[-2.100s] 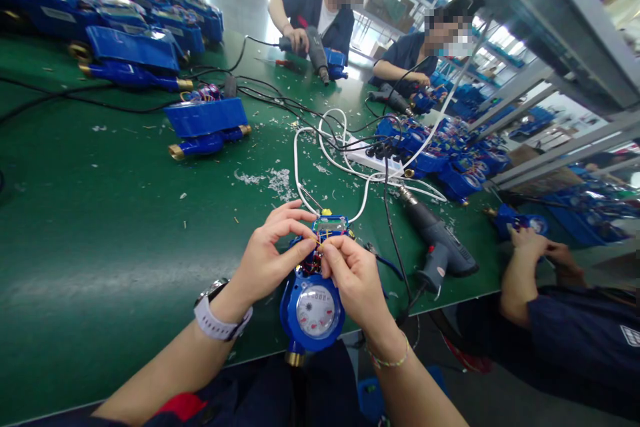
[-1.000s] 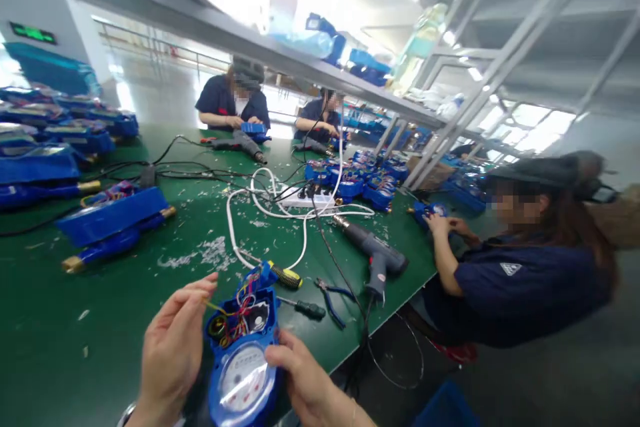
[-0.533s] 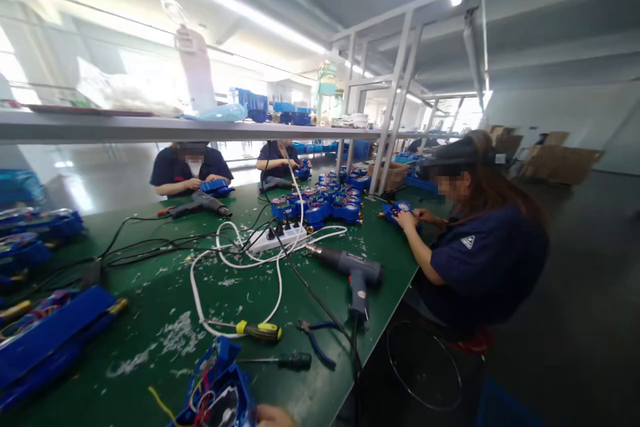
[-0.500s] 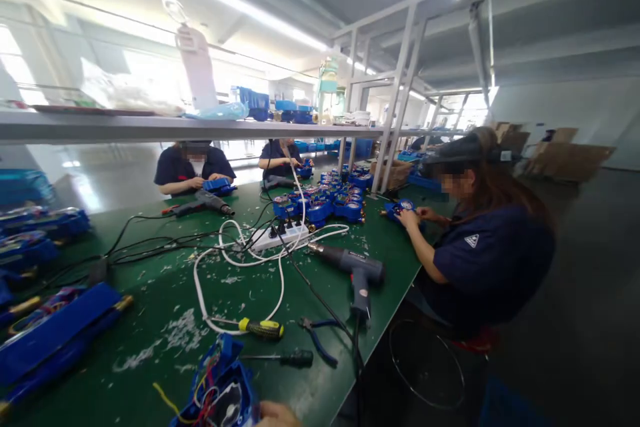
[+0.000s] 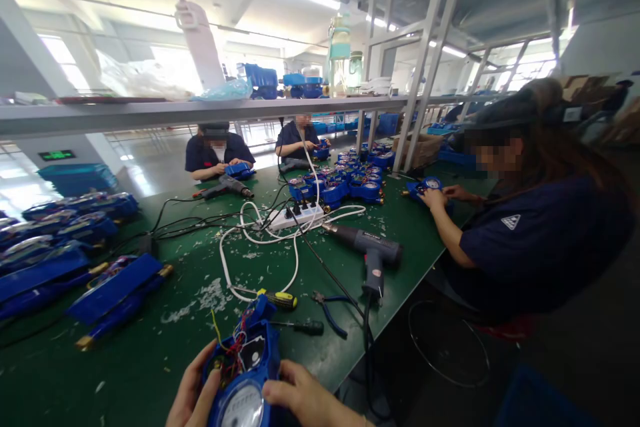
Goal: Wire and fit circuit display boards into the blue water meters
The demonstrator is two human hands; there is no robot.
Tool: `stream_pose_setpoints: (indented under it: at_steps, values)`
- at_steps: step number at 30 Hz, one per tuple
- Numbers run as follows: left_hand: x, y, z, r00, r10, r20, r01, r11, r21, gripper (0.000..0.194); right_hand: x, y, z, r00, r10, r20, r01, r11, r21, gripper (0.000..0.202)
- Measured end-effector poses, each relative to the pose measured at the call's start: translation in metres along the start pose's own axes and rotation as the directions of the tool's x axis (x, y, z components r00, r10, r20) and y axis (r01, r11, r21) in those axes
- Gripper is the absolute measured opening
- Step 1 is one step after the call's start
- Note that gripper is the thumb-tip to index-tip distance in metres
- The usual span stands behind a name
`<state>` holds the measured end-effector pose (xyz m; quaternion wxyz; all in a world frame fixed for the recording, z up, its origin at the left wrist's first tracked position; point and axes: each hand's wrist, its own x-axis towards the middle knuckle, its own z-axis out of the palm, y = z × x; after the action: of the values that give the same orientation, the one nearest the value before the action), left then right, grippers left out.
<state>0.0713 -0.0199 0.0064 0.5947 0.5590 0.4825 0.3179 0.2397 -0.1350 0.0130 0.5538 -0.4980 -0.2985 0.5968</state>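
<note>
At the near edge of the green table I hold a blue water meter [image 5: 271, 355] between both hands. Its housing is open, showing red and yellow wires, and a round dial faces up. My left hand [image 5: 193, 388] wraps its left side, fingers curled at the casing. On the other side, my right hand [image 5: 306, 395] grips the rim with the thumb beside the dial. Just beyond the meter lie a yellow-and-black screwdriver [image 5: 280, 299], a dark-handled screwdriver [image 5: 309, 327] and blue-handled pliers [image 5: 334, 317].
A heat gun [image 5: 373, 250] rests near the table's right edge, its cord hanging down. A white power strip [image 5: 295, 215] with tangled cords lies mid-table. More blue meters [image 5: 123, 293] sit at left. A shelf [image 5: 200, 109] crosses above. A co-worker [image 5: 540, 240] sits at right; two others work opposite.
The view has tilted down and turned left. My left hand and more of my right hand have come into view around the meter, and its dial now shows.
</note>
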Motion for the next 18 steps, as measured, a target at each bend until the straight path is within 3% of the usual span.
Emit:
stream_pose_setpoints:
  at_steps: [4,8,10,14,18]
  values:
    - [0.011,0.029,0.015,0.987,0.149,0.067,-0.151,0.988,0.029,0.073,-0.009,-0.001,-0.012,0.999,-0.028,-0.021,0.023,0.983,-0.182,0.052]
    - [0.020,0.049,0.028,0.947,0.281,0.157,-0.305,0.939,0.161,0.056,-0.022,-0.017,-0.026,0.990,-0.094,-0.105,0.035,0.887,-0.460,0.031]
    - [0.022,0.053,0.030,0.938,0.287,0.192,-0.322,0.929,0.182,0.053,-0.026,-0.030,-0.037,0.963,-0.181,-0.199,0.029,0.806,-0.591,0.028]
    - [0.019,0.056,0.028,0.923,0.351,0.155,-0.375,0.911,0.170,0.046,-0.024,-0.048,-0.065,0.851,-0.414,-0.323,-0.015,0.595,-0.804,0.036]
    - [0.013,0.065,0.027,0.926,0.363,0.107,-0.373,0.923,0.098,0.039,-0.011,-0.044,-0.089,0.853,-0.446,-0.270,-0.088,0.387,-0.918,0.053]
